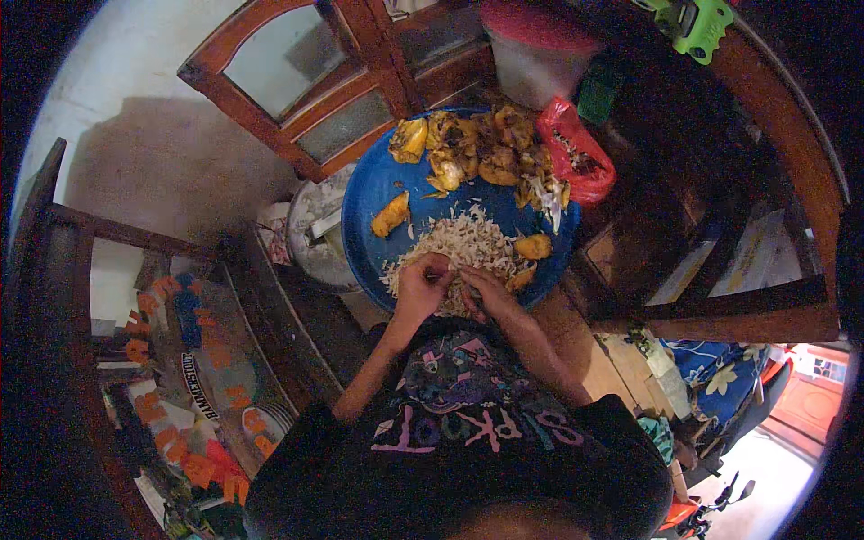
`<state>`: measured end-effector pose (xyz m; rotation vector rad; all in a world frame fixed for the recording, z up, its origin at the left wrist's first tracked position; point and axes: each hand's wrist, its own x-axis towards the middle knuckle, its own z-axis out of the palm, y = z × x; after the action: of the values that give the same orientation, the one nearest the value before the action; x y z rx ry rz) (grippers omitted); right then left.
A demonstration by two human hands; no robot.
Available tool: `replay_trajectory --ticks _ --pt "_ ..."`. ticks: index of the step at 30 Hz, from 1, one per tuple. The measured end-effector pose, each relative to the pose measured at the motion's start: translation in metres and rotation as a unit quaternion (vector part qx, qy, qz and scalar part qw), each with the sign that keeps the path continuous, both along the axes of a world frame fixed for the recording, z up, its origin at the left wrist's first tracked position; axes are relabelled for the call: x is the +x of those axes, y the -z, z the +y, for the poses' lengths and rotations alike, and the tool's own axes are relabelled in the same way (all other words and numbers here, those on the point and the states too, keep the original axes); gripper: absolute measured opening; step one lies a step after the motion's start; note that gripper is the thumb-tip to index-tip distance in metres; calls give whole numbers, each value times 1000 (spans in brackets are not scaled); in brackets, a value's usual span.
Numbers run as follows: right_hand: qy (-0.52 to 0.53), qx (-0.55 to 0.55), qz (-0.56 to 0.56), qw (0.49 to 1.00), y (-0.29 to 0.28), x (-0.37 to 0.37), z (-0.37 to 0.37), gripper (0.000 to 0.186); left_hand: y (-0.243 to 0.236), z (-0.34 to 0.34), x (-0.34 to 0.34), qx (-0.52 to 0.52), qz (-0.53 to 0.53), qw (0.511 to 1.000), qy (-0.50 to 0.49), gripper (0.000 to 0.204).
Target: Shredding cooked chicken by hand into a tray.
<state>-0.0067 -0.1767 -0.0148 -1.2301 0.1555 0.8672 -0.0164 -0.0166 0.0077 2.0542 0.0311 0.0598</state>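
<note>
My left hand (pixel 425 279) and my right hand (pixel 489 292) meet over a heap of pale shredded chicken (pixel 463 241) on a big round blue tray (pixel 354 211). Both have their fingers closed in a pinch, tips close together; whatever lies between them is too small to make out. Along the tray's far side sit several yellow-brown cooked chicken pieces (pixel 495 157), with pale bones or scraps (pixel 545 195) at their right end. One yellow piece (pixel 391 215) lies by itself left of the heap. Another piece (pixel 533 246) rests at the heap's right edge.
A red plastic bag (pixel 589 185) holding scraps leans on the tray's far right rim. Behind it stands a whitish bucket with a pink-red lid (pixel 540 27). A round metal lid or pot (pixel 310 220) is at the left, below a wooden glass-paned door (pixel 297 81). Dark wooden furniture (pixel 720 310) borders the right.
</note>
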Motion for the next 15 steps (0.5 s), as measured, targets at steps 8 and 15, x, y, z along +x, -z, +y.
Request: replay_trajectory --ticks 8,15 --pt "-18 41 2 999 -18 -4 -4 42 -2 -6 -4 41 -25 999 16 20" --pt "-19 -11 -8 1000 -31 -3 -2 43 12 -5 -4 -142 34 986 -79 18"
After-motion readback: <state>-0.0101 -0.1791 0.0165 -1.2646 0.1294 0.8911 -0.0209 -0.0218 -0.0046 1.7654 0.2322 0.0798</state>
